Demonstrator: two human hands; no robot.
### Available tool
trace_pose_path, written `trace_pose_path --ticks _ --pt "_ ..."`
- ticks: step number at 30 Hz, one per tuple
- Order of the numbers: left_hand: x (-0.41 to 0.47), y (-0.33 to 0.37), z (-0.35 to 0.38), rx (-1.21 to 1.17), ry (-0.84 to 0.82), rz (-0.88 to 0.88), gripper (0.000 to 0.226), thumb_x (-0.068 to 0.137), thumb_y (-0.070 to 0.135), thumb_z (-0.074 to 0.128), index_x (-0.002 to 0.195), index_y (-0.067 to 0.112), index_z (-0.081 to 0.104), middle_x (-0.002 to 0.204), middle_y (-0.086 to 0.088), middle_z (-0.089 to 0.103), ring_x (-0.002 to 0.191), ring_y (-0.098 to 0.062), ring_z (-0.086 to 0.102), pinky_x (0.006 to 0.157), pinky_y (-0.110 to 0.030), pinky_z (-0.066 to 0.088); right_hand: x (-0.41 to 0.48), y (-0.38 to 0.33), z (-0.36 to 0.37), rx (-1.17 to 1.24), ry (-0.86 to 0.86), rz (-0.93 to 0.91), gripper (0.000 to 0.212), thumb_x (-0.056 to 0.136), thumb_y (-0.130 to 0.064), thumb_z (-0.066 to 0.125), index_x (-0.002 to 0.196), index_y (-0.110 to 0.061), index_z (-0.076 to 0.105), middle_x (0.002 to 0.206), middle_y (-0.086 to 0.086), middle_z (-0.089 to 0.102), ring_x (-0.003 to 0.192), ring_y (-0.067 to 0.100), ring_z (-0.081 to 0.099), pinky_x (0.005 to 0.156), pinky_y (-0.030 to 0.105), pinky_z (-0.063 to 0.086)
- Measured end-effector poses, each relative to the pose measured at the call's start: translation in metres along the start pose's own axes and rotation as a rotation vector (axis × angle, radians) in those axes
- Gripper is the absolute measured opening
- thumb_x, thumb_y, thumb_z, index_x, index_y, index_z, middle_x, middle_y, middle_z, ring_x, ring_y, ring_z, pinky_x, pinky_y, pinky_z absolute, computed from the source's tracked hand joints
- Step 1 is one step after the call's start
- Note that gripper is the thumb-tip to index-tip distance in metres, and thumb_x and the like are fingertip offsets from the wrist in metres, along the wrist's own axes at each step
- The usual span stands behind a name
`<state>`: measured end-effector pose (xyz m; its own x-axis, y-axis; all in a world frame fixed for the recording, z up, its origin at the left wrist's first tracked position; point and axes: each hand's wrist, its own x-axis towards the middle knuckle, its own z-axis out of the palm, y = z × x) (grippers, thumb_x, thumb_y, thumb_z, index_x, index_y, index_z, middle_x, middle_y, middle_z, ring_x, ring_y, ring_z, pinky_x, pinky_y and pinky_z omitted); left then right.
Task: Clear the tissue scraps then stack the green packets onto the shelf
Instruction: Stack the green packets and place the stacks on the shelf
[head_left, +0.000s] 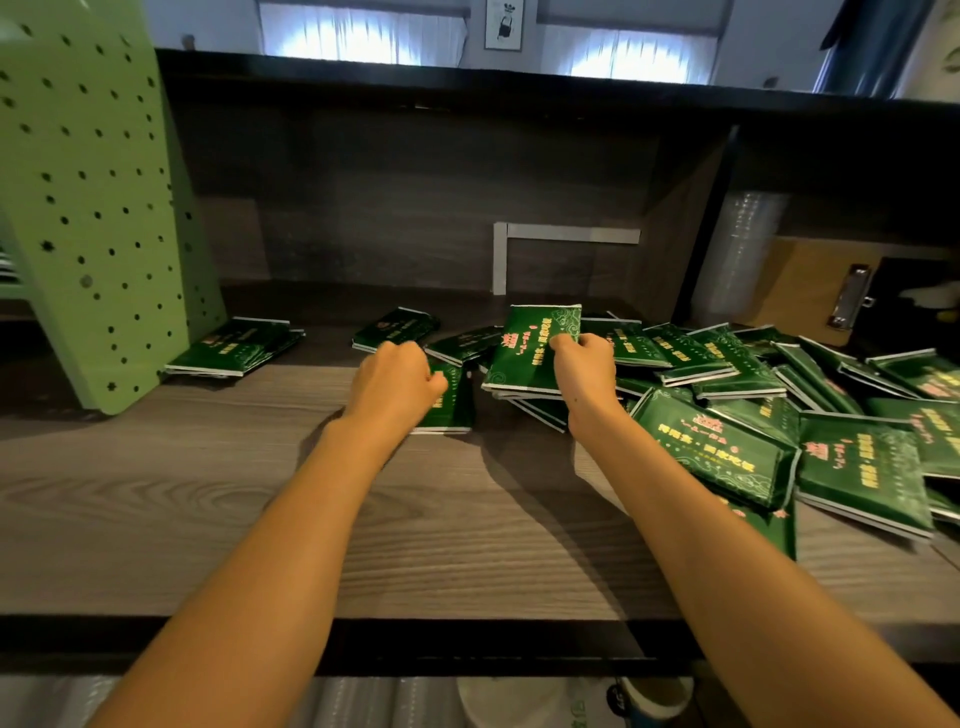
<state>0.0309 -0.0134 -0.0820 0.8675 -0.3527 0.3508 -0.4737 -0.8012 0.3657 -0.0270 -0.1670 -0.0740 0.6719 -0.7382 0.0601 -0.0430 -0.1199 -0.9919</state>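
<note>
Many green packets lie on a wood-grain shelf (208, 493). My right hand (584, 371) grips a small stack of green packets (524, 358), thumb on top, held slightly above the shelf. My left hand (397, 379) curls over another green packet (452, 408) lying flat on the shelf. A loose heap of packets (779, 405) spreads to the right. A short stack of packets (236, 348) sits at the far left and a single packet (395, 327) lies behind my left hand. No tissue scraps show.
A green perforated stand (88, 208) rises at the left. A dark divider panel (706, 223) splits the shelf; beyond it stand stacked clear cups (743, 254) and a clipboard (821, 291). A white corner strip (501, 257) marks the back wall.
</note>
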Motion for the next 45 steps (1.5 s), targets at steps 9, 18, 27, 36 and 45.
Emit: trace_pose_path --ticks 9,18,27,36,45 --pt "0.007 -0.007 0.000 -0.162 -0.161 -0.253 0.075 0.083 0.024 0.070 0.143 0.010 0.027 0.134 -0.017 0.048 0.125 -0.033 0.043 0.096 -0.041 0.040 -0.012 0.000 0.010 -0.117 -0.121 -0.034 0.025 0.094 -0.013 0.044 0.106 0.007 0.052 0.103 0.024 0.060 0.088 0.034 0.057 0.075 0.044 0.045" --pt "0.009 -0.014 -0.021 -0.311 -0.440 -0.388 0.086 0.073 0.017 0.078 0.143 0.004 0.030 0.146 -0.016 0.036 0.130 -0.032 0.039 0.101 -0.041 0.038 -0.013 0.000 0.010 -0.156 -0.145 -0.048 0.026 0.095 -0.012 0.045 0.114 0.003 0.053 0.115 0.022 0.060 0.098 0.036 0.059 0.085 0.045 0.047" --pt "0.015 -0.024 -0.017 -0.734 -0.013 -0.461 0.027 0.082 0.018 0.069 0.101 0.000 0.062 0.105 -0.018 0.065 0.092 -0.030 0.065 0.078 -0.037 0.054 -0.011 0.001 0.009 -0.141 -0.126 -0.064 0.029 0.095 -0.014 0.044 0.120 -0.001 0.050 0.114 0.016 0.060 0.095 0.029 0.060 0.084 0.044 0.048" --pt "0.015 0.002 -0.004 -1.145 -0.173 -0.346 0.007 0.097 0.010 0.044 0.101 0.007 0.048 0.088 -0.007 0.061 0.075 -0.016 0.061 0.065 -0.031 0.052 -0.013 0.002 0.012 -0.038 -0.237 -0.010 0.023 0.098 -0.015 0.043 0.120 -0.010 0.043 0.115 0.016 0.057 0.101 0.026 0.057 0.098 0.045 0.041" --pt "0.009 0.009 0.010 -1.074 -0.097 -0.290 0.029 0.097 0.018 0.049 0.117 0.013 0.029 0.104 -0.005 0.052 0.094 -0.016 0.056 0.079 -0.029 0.048 -0.027 0.006 0.029 0.206 -0.451 0.166 0.076 0.074 -0.056 0.052 0.139 -0.020 0.036 0.140 0.002 0.046 0.127 0.024 0.046 0.106 0.053 0.036"
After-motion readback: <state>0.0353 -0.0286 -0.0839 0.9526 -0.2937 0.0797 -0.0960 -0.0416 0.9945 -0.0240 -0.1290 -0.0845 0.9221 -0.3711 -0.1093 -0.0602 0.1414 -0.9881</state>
